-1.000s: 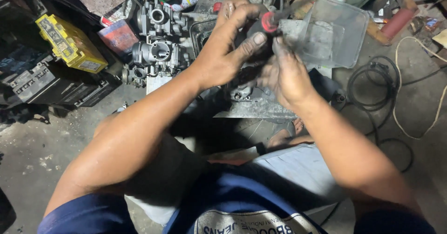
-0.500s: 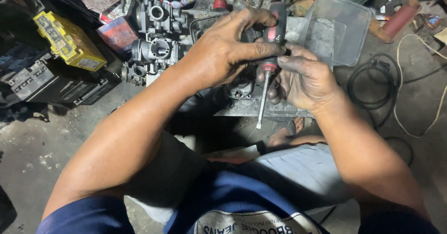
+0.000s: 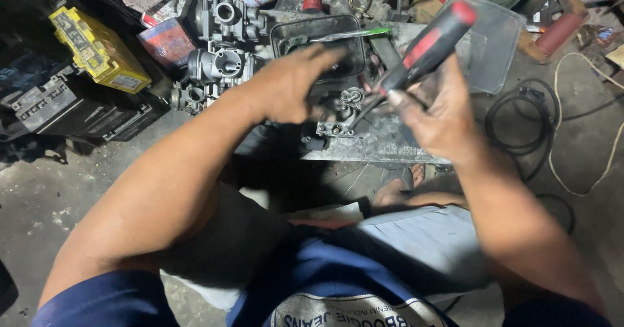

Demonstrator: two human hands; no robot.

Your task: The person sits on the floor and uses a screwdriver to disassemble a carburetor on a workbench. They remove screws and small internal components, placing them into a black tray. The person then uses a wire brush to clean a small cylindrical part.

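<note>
1. Head view, looking down: right hand [image 3: 442,116] wrapped tight around red-and-black handle of screwdriver [image 3: 426,44]; shaft angled down-left, tip meeting small carburetor body [image 3: 341,109].
2. Left hand [image 3: 292,83] blurred, fingers half spread, hovering just above and left of carburetor body; no object visible in it, contact with the part not resolvable.
3. Carburetor body sitting on grey metal plate [image 3: 377,148], near plate's back edge.
4. Around the plate: black tray [image 3: 286,31] just behind; clear plastic container [image 3: 500,47] behind and right; cluster of bare carburetors [image 3: 224,60] behind and left; yellow battery [image 3: 97,51] well left; coiled black cable [image 3: 520,122] to the right on the floor.
5. Step in hand, judged: working a screw on the carburetor body, driver tip being seated.
6. Next move calls for: left hand down to steady the part against the plate, tip square in the slot, straight downward pressure before turning. Risk judged: slip and a chewed screw head if the part rocks.
</note>
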